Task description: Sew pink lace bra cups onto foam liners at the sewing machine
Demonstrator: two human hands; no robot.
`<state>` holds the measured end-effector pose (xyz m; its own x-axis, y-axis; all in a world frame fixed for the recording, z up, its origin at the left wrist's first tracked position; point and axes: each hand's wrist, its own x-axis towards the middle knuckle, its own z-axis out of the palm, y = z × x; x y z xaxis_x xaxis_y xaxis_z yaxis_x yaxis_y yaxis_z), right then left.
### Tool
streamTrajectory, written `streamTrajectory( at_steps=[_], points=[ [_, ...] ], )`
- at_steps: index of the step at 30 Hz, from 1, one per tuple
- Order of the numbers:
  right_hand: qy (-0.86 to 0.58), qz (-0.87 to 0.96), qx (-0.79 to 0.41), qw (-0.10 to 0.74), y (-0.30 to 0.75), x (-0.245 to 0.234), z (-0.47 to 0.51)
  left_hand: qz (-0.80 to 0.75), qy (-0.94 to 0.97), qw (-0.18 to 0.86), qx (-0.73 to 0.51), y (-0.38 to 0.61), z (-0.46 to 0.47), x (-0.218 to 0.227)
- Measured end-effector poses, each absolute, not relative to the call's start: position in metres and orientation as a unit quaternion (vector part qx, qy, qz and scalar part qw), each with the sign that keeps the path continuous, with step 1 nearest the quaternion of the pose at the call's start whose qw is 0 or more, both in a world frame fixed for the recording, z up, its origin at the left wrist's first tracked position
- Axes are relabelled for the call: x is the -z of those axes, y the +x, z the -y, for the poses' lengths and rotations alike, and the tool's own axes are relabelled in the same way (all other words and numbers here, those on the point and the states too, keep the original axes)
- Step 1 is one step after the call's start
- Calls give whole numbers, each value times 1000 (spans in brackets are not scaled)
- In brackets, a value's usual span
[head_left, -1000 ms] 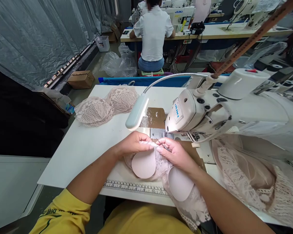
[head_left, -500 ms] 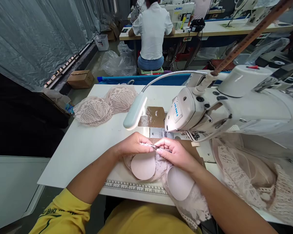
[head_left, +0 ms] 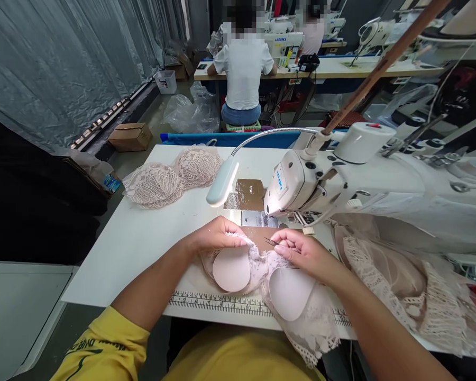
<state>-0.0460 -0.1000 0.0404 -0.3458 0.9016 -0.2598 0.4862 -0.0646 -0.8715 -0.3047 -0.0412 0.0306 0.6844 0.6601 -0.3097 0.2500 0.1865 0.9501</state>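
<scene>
Head view: your left hand (head_left: pixel 217 236) pinched top edge of lace bra (head_left: pixel 257 263), padded insides up, at near edge of table (head_left: pixel 143 238). Your right hand (head_left: pixel 301 253) gripped metal snips (head_left: pixel 270 242), tips just beside lace, below sewing machine (head_left: pixel 293 182).

My left hand (head_left: pixel 218 235) lies palm down, its fingers curled and pinched together at the tips. My right hand (head_left: pixel 301 251) sits near those fingertips without touching them, knuckles up, thumb pressed against curled fingers.
</scene>
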Motion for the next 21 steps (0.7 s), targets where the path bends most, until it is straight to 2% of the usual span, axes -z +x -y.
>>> streamTrajectory(
  at_steps=[8, 21],
  points=[
    [-570, 603, -504, 241, -27, -35, 128, -341, 630, 682, -147, -308, 45, -36],
    [-469, 685, -471, 297, -89, -31, 106, -291, 621, 714, -142, -299, 50, -29]
  ],
)
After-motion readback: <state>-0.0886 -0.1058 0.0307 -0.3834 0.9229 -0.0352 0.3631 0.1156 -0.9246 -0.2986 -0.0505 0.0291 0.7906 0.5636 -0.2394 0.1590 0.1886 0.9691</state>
